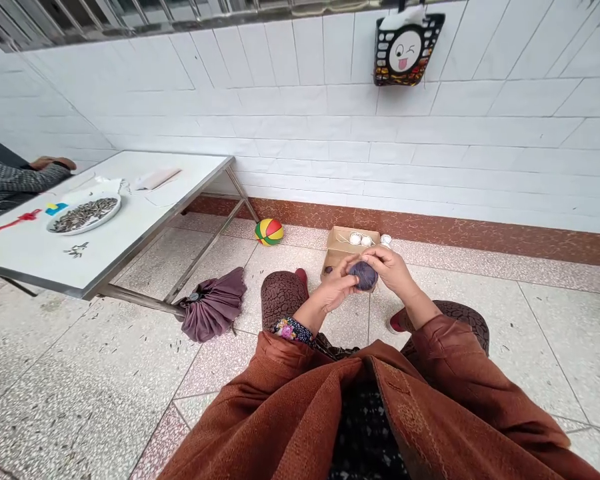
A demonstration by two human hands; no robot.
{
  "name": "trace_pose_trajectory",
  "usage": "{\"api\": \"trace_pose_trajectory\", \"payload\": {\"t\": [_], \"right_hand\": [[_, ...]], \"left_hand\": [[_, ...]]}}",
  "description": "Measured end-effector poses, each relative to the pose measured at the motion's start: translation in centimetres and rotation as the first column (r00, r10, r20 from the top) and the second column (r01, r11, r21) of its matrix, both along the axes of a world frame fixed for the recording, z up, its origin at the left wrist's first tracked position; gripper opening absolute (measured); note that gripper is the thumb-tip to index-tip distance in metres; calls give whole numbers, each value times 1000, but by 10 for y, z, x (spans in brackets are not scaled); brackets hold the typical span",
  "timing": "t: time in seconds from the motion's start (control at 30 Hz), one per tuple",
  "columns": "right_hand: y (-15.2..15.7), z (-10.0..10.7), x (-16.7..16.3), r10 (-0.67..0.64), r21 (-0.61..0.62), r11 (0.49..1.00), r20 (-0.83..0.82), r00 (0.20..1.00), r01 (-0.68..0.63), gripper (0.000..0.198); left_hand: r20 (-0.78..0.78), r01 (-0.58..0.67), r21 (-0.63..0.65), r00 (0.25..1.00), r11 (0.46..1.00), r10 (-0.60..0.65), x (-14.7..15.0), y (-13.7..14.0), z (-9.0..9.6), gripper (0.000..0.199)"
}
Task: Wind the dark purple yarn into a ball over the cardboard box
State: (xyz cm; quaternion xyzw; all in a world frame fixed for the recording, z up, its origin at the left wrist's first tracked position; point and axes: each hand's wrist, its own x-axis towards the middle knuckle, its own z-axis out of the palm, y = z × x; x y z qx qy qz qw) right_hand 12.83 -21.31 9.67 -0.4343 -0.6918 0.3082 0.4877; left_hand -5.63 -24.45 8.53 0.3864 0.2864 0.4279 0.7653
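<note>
A ball of dark purple yarn is held between my two hands, above the floor and in front of my knees. My left hand is closed around its left side, with the thumb across the near face. Against its upper right side, my right hand has its fingers pinched together on the yarn; the strand itself is too fine to make out. Just beyond my hands stands an open cardboard box, partly hidden by them. Small white yarn balls sit in it, and another white ball lies beside it.
To the left, a white table carries a plate of sunflower seeds. A person's sleeve shows at its far end. A folded purple umbrella leans at a table leg near a colourful ball. A black basket hangs on the wall.
</note>
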Motion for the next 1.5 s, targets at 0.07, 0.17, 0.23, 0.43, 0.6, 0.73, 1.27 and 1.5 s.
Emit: {"api": "trace_pose_trajectory", "payload": {"t": [0.07, 0.17, 0.23, 0.43, 0.6, 0.73, 1.27, 1.5], "right_hand": [[-1, -20, -6, -38, -145, 989, -118, 992, 21, 31], [-13, -46, -16, -104, -232, 970, -118, 988, 75, 41], [-24, -55, -23, -94, -202, 976, -43, 995, 84, 40], [-45, -30, -28, 131, -32, 991, 170, 977, -128, 27], [-27, 18, -11, 59, 55, 996, 244, 968, -75, 21], [2, 18, -5, 38, 67, 996, 188, 981, -51, 24], [-38, 4, -9, 37, 3, 999, 185, 982, -38, 26], [1, -20, -8, -137, -91, 985, 111, 984, 147, 30]], "left_hand": [[104, 38, -24, 994, 999, -35, -4, -3, 1, 67], [186, -84, -45, 978, 995, 91, -7, -5, 2, 66], [157, -216, -33, 963, 976, 218, -9, -1, 1, 69], [-129, -468, 227, 855, 854, 502, -17, 18, -2, 88], [-243, -302, 357, 884, 884, 400, -22, 13, 4, 93], [-110, -103, 287, 984, 952, 140, -20, 4, 10, 88], [-202, -254, 289, 926, 923, 318, -14, 19, -9, 89], [1, -83, 240, 996, 967, 86, -7, 8, -1, 87]]}}
